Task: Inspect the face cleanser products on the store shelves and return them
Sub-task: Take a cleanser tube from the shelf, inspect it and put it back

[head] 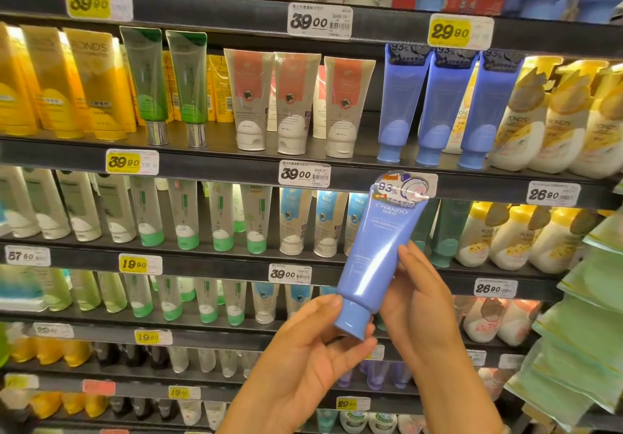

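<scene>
I hold a blue cleanser tube [377,251] cap-down in front of the shelves, tilted slightly to the right, with a round "93%" sticker at its top. My left hand [303,356] pinches the blue cap from below and the left. My right hand [424,302] rests along the tube's right side, fingers curled against its back. Three matching blue tubes [435,103] stand cap-down on the second shelf, above the held one.
Black shelves [215,160] carry rows of cleansers: yellow tubes [67,86] at left, green tubes [168,83], white-and-coral tubes [296,100] in the middle, pump bottles [559,120] at right. Green packets [583,332] hang at the far right edge. Price tags line the shelf fronts.
</scene>
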A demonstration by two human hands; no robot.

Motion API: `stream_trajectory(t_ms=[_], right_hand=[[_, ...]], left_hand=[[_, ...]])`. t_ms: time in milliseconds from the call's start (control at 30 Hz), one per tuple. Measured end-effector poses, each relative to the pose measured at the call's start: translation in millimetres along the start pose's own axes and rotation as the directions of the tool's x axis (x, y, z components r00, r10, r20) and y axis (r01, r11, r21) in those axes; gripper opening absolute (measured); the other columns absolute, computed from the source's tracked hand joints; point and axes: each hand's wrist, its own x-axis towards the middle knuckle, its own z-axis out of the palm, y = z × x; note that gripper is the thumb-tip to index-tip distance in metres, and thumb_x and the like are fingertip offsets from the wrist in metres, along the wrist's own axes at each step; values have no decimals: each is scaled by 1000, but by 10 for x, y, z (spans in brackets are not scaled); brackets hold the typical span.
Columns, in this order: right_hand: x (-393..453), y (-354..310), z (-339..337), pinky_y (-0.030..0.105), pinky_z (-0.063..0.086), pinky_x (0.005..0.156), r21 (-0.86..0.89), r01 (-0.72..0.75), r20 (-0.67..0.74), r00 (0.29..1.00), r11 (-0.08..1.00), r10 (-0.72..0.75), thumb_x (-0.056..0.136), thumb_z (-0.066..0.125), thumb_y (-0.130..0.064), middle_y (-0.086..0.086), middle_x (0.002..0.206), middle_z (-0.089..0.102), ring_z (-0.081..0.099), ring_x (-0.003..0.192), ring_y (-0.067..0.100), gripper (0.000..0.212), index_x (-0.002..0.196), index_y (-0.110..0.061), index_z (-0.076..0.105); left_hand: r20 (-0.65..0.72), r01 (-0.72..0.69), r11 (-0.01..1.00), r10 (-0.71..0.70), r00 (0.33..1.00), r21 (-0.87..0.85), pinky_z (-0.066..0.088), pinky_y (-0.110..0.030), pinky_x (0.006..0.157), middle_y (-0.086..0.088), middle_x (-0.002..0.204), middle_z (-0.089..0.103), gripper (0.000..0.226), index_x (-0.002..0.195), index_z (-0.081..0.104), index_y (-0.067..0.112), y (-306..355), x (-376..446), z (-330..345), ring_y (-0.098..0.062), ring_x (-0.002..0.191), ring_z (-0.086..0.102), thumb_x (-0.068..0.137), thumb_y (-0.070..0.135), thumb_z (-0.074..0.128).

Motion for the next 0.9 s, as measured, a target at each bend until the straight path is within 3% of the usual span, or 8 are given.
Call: stream_trajectory(t_ms=[67, 233, 367, 533, 633, 733, 900], right_hand=[[13, -8, -15, 30, 57, 73, -71, 23, 23, 1000, 997, -21, 90, 45, -15, 2, 92, 72, 68, 82, 15, 27, 112, -10, 60], [9, 2, -25, 27, 57, 69, -236, -6, 33, 999, 972, 14, 76, 56, -28, 3, 93, 74, 70, 83, 15, 35, 108, -14, 62], [16, 8, -34, 31, 55, 73, -311, -48, 25, 998, 949, 58, 71, 59, -38, -3, 94, 74, 70, 89, 14, 39, 105, -19, 63], [-3, 22, -24, 24, 54, 63, -340, -61, -32, 998, 938, 54, 68, 62, -44, -3, 102, 71, 68, 93, 11, 50, 111, -20, 61], [-10, 26, -38, 28, 54, 65, -287, -60, -36, 998, 956, 52, 74, 61, -36, -4, 91, 73, 69, 88, 13, 34, 103, -20, 61], [-19, 40, -54, 34, 55, 68, -159, -64, -40, 998, 985, 58, 88, 53, -17, -4, 81, 73, 69, 81, 13, 16, 101, -19, 60], [-46, 29, -43, 34, 57, 69, -103, -46, -42, 998, 994, 41, 91, 49, -10, -5, 78, 73, 70, 77, 11, 18, 98, -22, 60]], left_hand=[[-23, -36, 998, 37, 999, 49, 59, -39, 60, -28, 89, 67, 41, 104, 58, -3, 4, 12, -15, -33, 70, 68, 66, 9, 66], [-130, -170, 956, 205, 970, 240, 58, -34, 61, -22, 87, 68, 36, 99, 60, 3, 0, 46, -40, -27, 71, 69, 64, 6, 71], [-140, -260, 797, 392, 909, 545, 53, -22, 61, -6, 87, 71, 28, 97, 64, 16, 15, 46, -82, -14, 71, 69, 76, -1, 70], [-57, -331, 648, 501, 864, 686, 48, -11, 61, 5, 96, 68, 36, 97, 63, 18, 27, 22, -66, -3, 79, 68, 73, -8, 71], [-12, -349, 544, 552, 834, 763, 47, -7, 63, 4, 97, 66, 39, 96, 62, 19, 21, 19, -66, 6, 76, 63, 72, -10, 70], [12, -349, 475, 578, 816, 808, 49, -10, 70, 2, 105, 63, 43, 96, 61, 25, 7, 34, -95, 3, 85, 62, 72, -11, 68], [32, -368, 440, 605, 796, 819, 51, -14, 73, 3, 107, 62, 47, 96, 61, 29, -21, 36, -107, -2, 91, 63, 72, -11, 68]])
